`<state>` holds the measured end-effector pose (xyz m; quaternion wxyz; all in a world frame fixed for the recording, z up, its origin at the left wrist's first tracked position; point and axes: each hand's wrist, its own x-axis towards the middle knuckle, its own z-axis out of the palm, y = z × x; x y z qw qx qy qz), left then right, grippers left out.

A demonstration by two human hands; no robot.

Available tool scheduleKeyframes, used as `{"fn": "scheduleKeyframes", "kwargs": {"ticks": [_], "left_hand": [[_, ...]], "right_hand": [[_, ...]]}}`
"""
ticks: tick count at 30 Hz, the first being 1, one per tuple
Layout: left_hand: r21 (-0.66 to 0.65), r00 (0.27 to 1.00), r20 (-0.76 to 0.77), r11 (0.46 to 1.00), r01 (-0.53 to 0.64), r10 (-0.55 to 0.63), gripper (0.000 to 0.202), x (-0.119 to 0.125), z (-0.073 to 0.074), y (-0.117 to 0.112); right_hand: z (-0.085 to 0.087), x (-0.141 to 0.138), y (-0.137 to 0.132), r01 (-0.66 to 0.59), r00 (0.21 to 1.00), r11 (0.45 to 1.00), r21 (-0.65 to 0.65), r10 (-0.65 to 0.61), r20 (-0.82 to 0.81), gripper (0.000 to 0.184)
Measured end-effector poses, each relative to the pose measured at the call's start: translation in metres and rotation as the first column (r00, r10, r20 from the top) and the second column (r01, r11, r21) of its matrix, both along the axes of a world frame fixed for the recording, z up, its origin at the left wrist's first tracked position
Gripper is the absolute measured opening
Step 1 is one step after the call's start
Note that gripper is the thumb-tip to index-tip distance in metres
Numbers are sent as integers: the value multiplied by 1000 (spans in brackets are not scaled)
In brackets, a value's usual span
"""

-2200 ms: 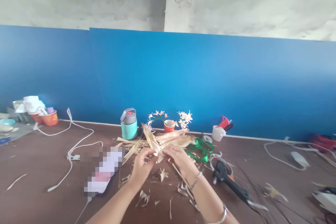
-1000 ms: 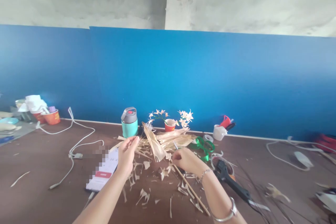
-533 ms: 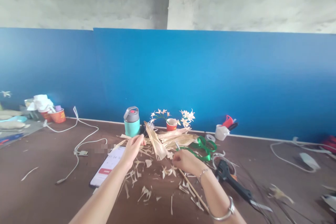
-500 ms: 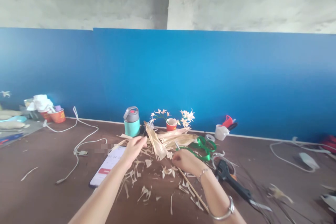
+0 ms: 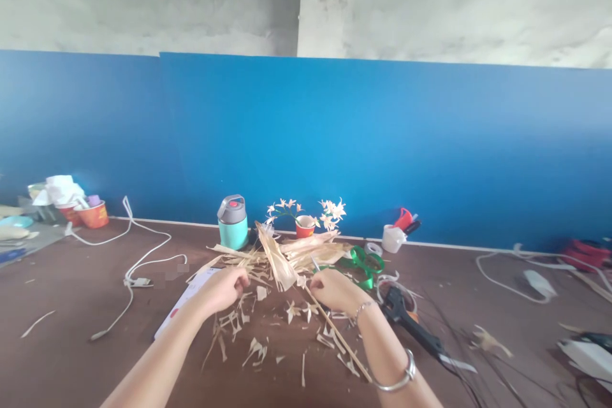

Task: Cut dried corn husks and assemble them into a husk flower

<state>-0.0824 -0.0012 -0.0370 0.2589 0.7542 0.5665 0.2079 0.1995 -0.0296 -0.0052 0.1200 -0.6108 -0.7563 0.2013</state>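
Note:
My left hand (image 5: pixel 224 289) is closed in a loose fist over the dry husk strips (image 5: pixel 291 254) piled on the brown table (image 5: pixel 76 357); what its fingers pinch is hidden. My right hand (image 5: pixel 335 290) is closed on a pair of scissors (image 5: pixel 316 266) whose tip points up toward the husk pile. A thin stick (image 5: pixel 337 336) lies slanting under my right wrist. Small cut husk flowers and scraps (image 5: pixel 296 311) are scattered between my hands.
A phone (image 5: pixel 184 303) lies by my left forearm. Behind the pile stand a teal flask (image 5: pixel 233 223) and a red cup of husk flowers (image 5: pixel 305 220). Green ribbon (image 5: pixel 364 262), a black glue gun (image 5: pixel 411 325), a white mug (image 5: pixel 393 237) and white cables (image 5: pixel 138 261) lie around.
My left hand left the husk piece it shared with the right, rose open toward the pile, then came down and closed. My right hand now holds scissors.

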Motion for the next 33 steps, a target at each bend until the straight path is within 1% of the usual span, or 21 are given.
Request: {"fn": "scheduleKeyframes", "kwargs": {"ticks": [2, 4, 6, 9, 11, 13, 15, 17, 18, 20, 22, 24, 25, 27, 29, 31, 32, 33], "left_hand": [[34, 999, -31, 999, -31, 32, 23, 1, 4, -1], [61, 997, -50, 996, -60, 63, 18, 3, 12, -2], [90, 996, -39, 993, -78, 82, 19, 6, 24, -5], [107, 990, -60, 987, -118, 125, 14, 10, 41, -9], [91, 980, -106, 983, -157, 166, 15, 12, 48, -10], [96, 982, -103, 984, -147, 157, 15, 13, 51, -9], [85, 988, -57, 986, -142, 147, 15, 15, 50, -6], [71, 991, 29, 989, -133, 131, 14, 20, 46, -5], [59, 990, 95, 993, -106, 100, 13, 25, 43, -4], [27, 987, 158, 999, -42, 38, 16, 37, 35, -5], [53, 986, 166, 999, -6, -3, 17, 50, 25, -8], [79, 983, 182, 997, 18, -33, 14, 61, 14, -10], [71, 983, 178, 997, 30, -42, 11, 66, 10, -12], [10, 982, 179, 998, 59, -60, 9, 71, 3, -13], [-65, 970, 222, 990, 121, -104, 12, 72, 2, -12], [-113, 953, 272, 979, 168, -132, 15, 71, 6, -9], [-114, 955, 274, 982, 153, -117, 16, 71, 8, -6], [-92, 970, 230, 990, 103, -79, 15, 70, 11, -4]], "right_hand": [[2, 1, -1, -10, 1000, 1000, -2, 10, 9, 19], [4, 2, -1, -14, 1000, 1000, 8, 14, 19, 20], [5, 2, -2, -17, 1000, 1000, 20, 17, 24, 21], [6, 2, -2, -15, 999, 999, 32, 14, 34, 21], [5, 2, -2, -8, 999, 999, 37, 6, 41, 21], [6, 0, -2, -6, 999, 999, 38, 5, 48, 21], [7, -2, -3, -15, 999, 999, 39, 13, 50, 22], [9, -3, -3, -22, 999, 999, 46, 20, 50, 22], [9, -3, -3, -26, 999, 998, 51, 23, 48, 22], [11, -3, -3, -36, 999, 998, 60, 33, 40, 22], [10, -2, -3, -46, 999, 997, 64, 44, 28, 22], [9, -1, -3, -51, 999, 997, 64, 49, 22, 22], [9, -1, -2, -51, 999, 997, 63, 49, 22, 21], [8, -1, -2, -47, 999, 997, 63, 45, 27, 21], [7, -1, -2, -39, 999, 997, 67, 37, 35, 22], [8, -1, -1, -30, 999, 997, 68, 28, 40, 22], [8, -1, -1, -27, 999, 997, 68, 24, 41, 21], [9, -1, -1, -23, 999, 997, 68, 20, 42, 21]]}}
